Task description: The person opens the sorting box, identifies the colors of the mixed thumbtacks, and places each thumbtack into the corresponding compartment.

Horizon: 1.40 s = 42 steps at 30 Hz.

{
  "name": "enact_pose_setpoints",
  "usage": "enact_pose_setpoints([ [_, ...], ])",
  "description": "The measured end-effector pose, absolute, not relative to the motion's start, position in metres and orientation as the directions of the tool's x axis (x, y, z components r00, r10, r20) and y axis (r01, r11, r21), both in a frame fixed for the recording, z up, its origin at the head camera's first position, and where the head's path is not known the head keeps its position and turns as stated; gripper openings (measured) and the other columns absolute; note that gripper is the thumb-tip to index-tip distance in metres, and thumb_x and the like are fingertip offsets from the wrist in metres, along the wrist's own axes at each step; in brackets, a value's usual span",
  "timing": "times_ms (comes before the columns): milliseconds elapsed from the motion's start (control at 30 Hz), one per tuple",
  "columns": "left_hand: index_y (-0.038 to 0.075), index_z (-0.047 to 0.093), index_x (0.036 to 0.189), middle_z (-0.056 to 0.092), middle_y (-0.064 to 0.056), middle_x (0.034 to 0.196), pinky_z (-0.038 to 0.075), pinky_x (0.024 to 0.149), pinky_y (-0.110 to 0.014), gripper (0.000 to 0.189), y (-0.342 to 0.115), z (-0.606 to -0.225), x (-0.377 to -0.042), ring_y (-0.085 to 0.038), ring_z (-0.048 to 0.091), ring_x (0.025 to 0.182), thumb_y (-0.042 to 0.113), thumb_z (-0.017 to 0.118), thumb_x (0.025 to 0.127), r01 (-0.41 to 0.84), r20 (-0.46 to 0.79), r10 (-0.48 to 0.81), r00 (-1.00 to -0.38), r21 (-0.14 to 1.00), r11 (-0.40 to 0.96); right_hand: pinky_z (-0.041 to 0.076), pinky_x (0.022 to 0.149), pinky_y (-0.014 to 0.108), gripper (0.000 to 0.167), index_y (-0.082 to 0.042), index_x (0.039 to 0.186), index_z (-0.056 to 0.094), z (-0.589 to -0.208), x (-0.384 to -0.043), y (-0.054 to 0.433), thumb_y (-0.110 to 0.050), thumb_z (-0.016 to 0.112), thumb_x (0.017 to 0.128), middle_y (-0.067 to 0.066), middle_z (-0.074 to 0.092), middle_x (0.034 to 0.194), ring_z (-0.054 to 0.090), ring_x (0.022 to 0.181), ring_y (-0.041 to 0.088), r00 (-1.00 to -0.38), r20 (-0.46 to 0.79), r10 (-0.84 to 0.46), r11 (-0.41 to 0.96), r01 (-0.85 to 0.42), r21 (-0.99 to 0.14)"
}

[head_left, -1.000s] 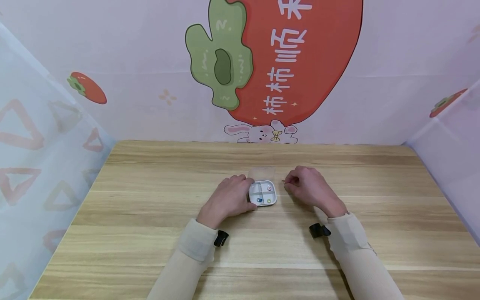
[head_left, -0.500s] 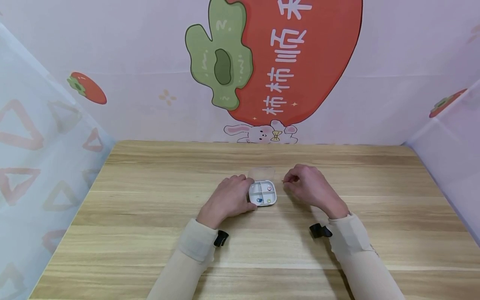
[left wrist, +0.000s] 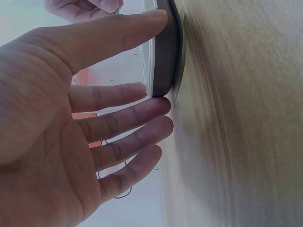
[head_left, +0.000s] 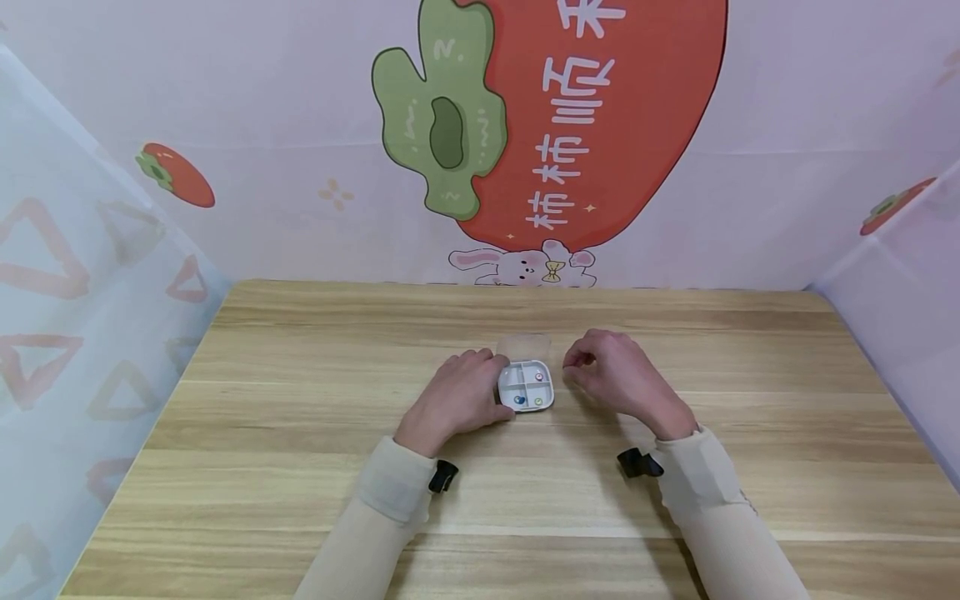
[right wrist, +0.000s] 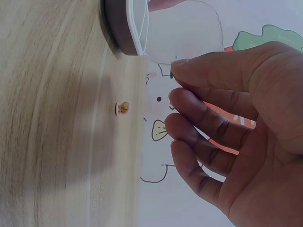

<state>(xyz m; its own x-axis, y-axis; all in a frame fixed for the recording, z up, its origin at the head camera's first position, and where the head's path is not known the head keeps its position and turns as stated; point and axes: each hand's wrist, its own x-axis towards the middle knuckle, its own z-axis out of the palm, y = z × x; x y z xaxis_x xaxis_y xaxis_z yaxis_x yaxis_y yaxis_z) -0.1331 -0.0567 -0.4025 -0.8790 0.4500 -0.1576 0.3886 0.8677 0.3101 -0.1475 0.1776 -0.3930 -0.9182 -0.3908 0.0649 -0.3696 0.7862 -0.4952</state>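
A small pill box with four compartments stands on the table, its clear lid swung open at the back. Tiny round pieces, one with blue, one with red, one with green-yellow, lie in three compartments; the far left one shows nothing inside. My left hand holds the box from the left, thumb on the near edge and index finger at the far corner. To the right of the box, my right hand pinches a tiny green piece, mostly hidden by its fingertips. Another tiny piece with a gold-coloured part lies on the table below that hand.
The wooden table reaches back to a printed cloth wall with a big persimmon picture. Patterned cloth also hangs at both sides. A black strap mount sits at the left wrist and a similar mount at the right.
My right hand has shifted slightly left towards the box. A tiny dark reddish speck at its fingertips no longer shows in the head view. The left hand and box stay in place.
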Motion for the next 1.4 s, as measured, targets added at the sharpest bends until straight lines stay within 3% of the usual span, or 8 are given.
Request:
enact_pose_setpoints([
  [500,0.005,0.063,0.132,0.064,-0.008,0.115,0.047,0.094,-0.043,0.065,-0.057,-0.402,-0.133,-0.024,0.056,0.097,0.038,0.086,0.081,0.390,-0.160,0.449,-0.879,0.303,0.870,0.052,0.076,0.036,0.009,-0.012,0.092,0.078,-0.393,-0.142,0.168,-0.006,0.081,0.085,-0.004,0.066,0.086,0.059,0.080,0.017,-0.905,0.040,-0.423,0.760,-0.378,-0.528],
  [1400,0.006,0.065,0.125,0.062,-0.004,0.103,0.047,0.082,-0.038,0.058,-0.058,-0.401,-0.133,-0.021,0.053,0.087,0.037,0.087,0.081,0.404,-0.145,0.462,-0.875,0.308,0.861,0.053,0.079,0.036,0.009,-0.011,0.093,0.078,-0.398,-0.134,0.147,-0.010,0.082,0.085,-0.004,0.066,0.088,0.058,0.081,0.016,-0.882,0.000,-0.471,0.755,-0.403,-0.518],
])
